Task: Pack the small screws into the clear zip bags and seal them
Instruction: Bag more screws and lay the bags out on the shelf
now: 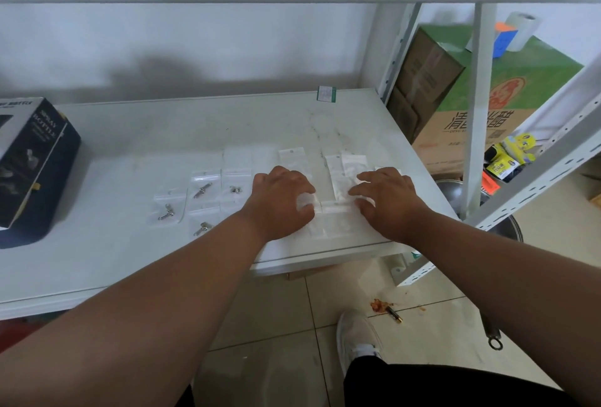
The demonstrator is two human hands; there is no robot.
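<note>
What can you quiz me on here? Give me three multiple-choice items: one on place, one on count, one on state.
1. Where is the box?
A. left end of the table
B. on the floor
C. on the top shelf

2. How many bags left of the hands show screws?
A. one
B. four
C. nine

3. What are the hands doing?
A. hanging idle
B. lifting the box
C. both on one bag

Answers:
1 A: the box stands on the table at its left end.
2 B: four filled bags lie there.
3 C: left hand and right hand meet on a bag at its zip strip.
</note>
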